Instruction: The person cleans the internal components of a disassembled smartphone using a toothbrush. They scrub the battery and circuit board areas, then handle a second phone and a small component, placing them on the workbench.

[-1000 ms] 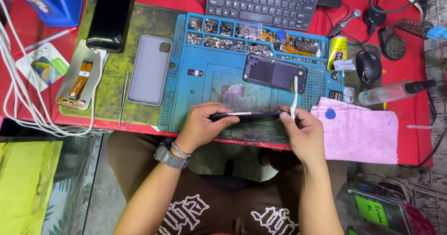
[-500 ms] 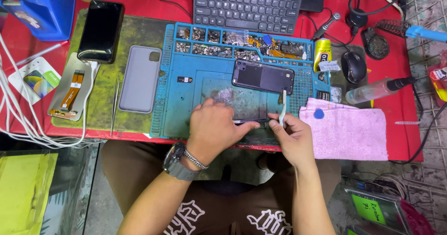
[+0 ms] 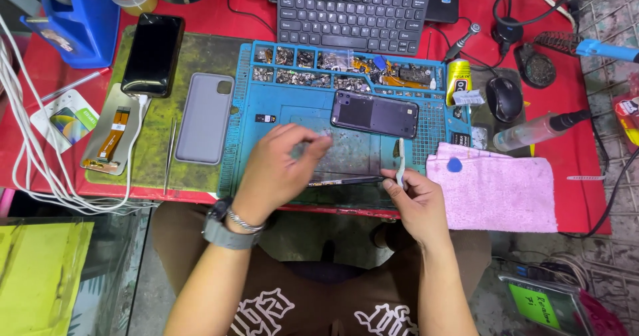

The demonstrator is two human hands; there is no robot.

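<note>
Lining the teal silicone mat's [image 3: 266, 150] top edge, small compartments [image 3: 313, 70] hold tiny metal parts. The left hand [image 3: 276, 173], fingers loosely curled, presses a thin dark strip [image 3: 346, 180] at the mat's near edge; the right hand [image 3: 416, 199] pinches a slim white tool [image 3: 400, 163].

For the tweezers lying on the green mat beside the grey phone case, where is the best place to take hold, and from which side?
Probably the middle of the tweezers, pinched across their thin width from straight above. They lie flat and lengthwise on the green mat, with bare mat on the left and the grey phone case near the right, so a top approach looks clearest.
</note>
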